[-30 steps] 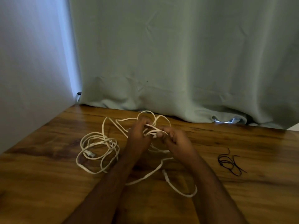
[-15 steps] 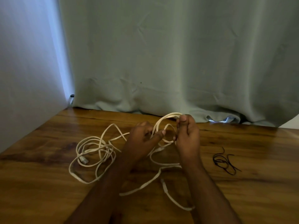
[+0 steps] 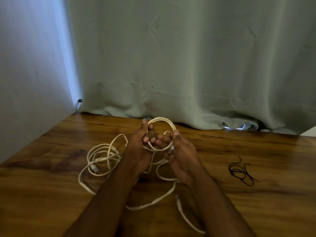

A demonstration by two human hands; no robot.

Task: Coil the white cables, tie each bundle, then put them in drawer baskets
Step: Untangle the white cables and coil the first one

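A small round loop of white cable (image 3: 163, 119) is held up between both hands above the wooden table (image 3: 51, 194). My left hand (image 3: 139, 147) grips the loop's left side with thumb and curled fingers. My right hand (image 3: 181, 153) pinches its right side, thumb on top. The cable's slack trails down under the hands and runs across the table toward me (image 3: 183, 214). More white cable (image 3: 100, 156) lies in loose tangled loops to the left, with a connector end visible in it.
Black ties (image 3: 242, 171) lie in a small heap on the table to the right. A grey-green curtain (image 3: 188, 65) hangs along the table's back edge. A pale wall (image 3: 30, 74) closes the left side.
The hands have turned palm-up and drawn the cable into a wider round loop, now held on both sides. The view has shifted slightly.
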